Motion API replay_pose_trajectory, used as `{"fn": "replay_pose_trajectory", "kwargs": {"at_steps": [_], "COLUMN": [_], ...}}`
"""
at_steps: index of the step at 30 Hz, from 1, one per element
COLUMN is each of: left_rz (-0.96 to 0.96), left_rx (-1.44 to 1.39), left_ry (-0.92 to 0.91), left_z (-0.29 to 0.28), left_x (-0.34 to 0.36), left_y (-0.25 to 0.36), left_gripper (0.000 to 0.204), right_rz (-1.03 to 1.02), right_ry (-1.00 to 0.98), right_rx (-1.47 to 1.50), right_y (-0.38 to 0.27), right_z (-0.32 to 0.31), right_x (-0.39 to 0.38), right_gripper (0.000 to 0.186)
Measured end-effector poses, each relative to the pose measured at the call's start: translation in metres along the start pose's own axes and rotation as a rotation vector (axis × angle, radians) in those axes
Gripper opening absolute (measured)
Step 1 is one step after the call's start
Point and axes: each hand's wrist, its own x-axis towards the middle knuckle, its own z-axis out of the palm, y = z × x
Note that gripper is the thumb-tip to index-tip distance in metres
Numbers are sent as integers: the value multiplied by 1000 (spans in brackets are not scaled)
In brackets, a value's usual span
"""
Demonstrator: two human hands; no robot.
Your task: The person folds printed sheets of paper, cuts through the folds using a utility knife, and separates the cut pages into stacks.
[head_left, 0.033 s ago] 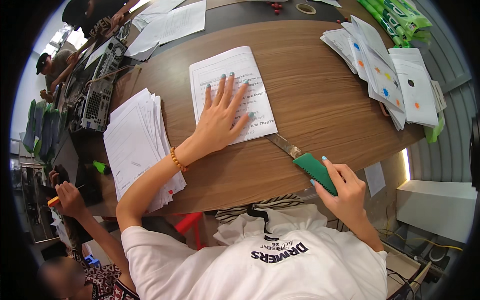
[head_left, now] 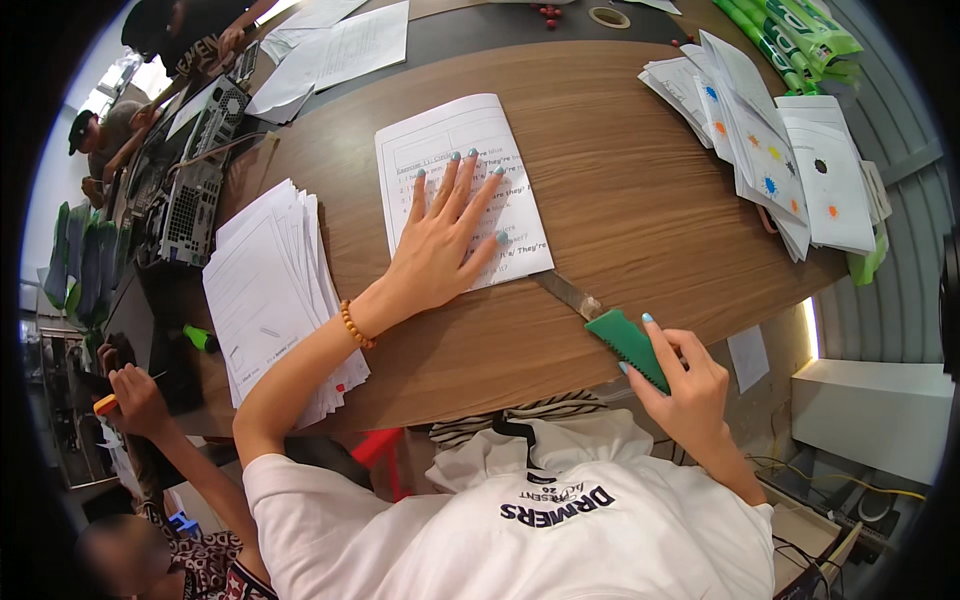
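Note:
A folded sheet of printed white paper lies on the wooden table in front of me. My left hand rests flat on it, fingers spread, holding nothing. In my right hand, the fingers wrap round the green handle of a knife low at the table's near edge. Its metal blade points up and left, and the tip end meets the sheet's lower right corner, seemingly just under it. How far the blade reaches beneath the paper is hidden.
Left of my forearm sits a stack of printed sheets. Folded papers with coloured splats and green packages lie at the right. A tape roll is at the far edge. Computer cases and a co-worker's hand are left.
My left hand has slid very slightly right and toward me over the sheet. The knife and right hand look nearly unchanged.

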Motion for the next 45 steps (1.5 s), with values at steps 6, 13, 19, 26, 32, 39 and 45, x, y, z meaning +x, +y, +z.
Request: {"fn": "replay_pose_trajectory", "kwargs": {"at_steps": [6, 13, 19, 26, 32, 39, 45], "left_rz": [59, 37, 9, 13, 11, 29, 110], "left_rx": [-6, -18, 15, 25, 19, -54, -452], "left_ry": [3, -2, -11, -65, -58, -10, -277], "left_z": [-2, 0, 0, -4, -3, -1, -67], "left_x": [1, -2, -2, 0, -1, 1, 10], "left_y": [7, 8, 10, 11, 9, 12, -33], "left_gripper": [61, 72, 73, 73, 73, 72, 70], "right_rz": [-16, 10, 7, -31, -106, -14, 83], "right_ry": [36, 7, 28, 43, 67, 198, 204], "right_rx": [-49, -28, -23, -16, -51, -132, 160], "right_y": [-11, -5, 2, 31, 62, 79, 67], "right_z": [9, 9, 18, 38, 70, 88, 34], "right_x": [4, 12, 31, 86, 150, 215, 180], "right_gripper": [47, 47, 47, 46, 41, 36, 33]}}
